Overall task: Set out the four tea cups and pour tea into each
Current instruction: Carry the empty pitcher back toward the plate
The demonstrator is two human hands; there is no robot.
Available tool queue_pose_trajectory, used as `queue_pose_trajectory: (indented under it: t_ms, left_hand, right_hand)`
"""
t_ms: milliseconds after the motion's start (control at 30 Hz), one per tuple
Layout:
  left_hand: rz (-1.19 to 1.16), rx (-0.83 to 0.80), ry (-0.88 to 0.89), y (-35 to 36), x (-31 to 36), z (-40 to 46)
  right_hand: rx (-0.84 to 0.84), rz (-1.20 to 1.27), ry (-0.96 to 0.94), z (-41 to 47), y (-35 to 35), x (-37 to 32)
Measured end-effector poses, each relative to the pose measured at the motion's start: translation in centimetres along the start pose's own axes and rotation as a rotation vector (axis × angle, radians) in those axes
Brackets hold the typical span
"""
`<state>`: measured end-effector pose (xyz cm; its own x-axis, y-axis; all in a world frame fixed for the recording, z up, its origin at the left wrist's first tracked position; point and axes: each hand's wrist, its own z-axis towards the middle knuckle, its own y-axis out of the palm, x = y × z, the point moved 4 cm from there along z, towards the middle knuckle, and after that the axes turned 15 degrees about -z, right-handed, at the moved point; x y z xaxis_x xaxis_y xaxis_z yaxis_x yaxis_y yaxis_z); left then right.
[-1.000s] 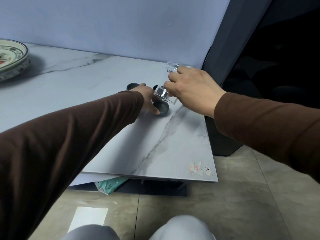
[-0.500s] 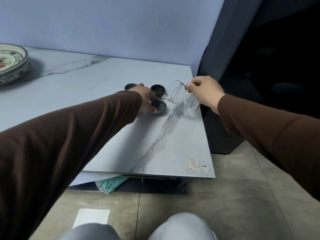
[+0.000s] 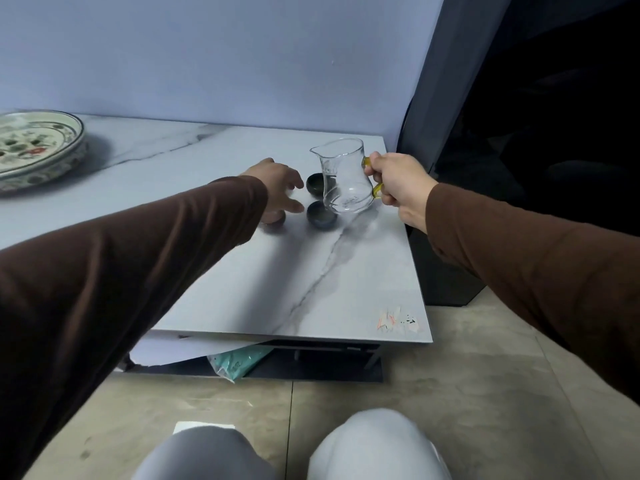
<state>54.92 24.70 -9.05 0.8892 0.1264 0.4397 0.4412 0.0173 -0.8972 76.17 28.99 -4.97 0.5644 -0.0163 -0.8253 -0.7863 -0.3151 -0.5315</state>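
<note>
Spanning the middle of the frame, the marble table (image 3: 242,271) carries every task item near its upper right corner. A large painted plate (image 3: 38,147) sits at the upper left of the frame, well apart from the work. The right hand (image 3: 398,185) is closed around the yellow handle of the glass pitcher (image 3: 346,181). Half a second ago the pitcher was tipped toward the cups; it is now upright and appears lifted just above them, nearly empty save for droplets. This suggests one pour has ended and the pitcher is being reset for the next cup or put down. The left hand (image 3: 280,188) has drawn back slightly and hovers with fingers spread and loosely curled, holding nothing visible. Three small dark cups show: the far cup (image 3: 316,183), partly behind the pitcher; the near cup (image 3: 321,213); and the left cup (image 3: 275,220), mostly under the left fingers. A fourth cup cannot be located. Fill levels cannot be read.

The wall behind is plain blue-grey; a dark curtain fills the upper right. Tiled floor lies below.
</note>
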Motion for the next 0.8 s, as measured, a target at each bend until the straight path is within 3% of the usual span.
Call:
queue_pose_trajectory:
  t_ms: [433,800]
  left_hand:
    - [-0.096,0.080,0.015,-5.1,-4.2,-1.8]
    - [-0.171,-0.031,-0.131,-7.1,-10.1,1.2]
  right_hand:
    - [-0.008,0.014,-0.161,2.1,4.6,-3.2]
    - [-0.101,-0.047,-0.147,6.0,8.3,-6.3]
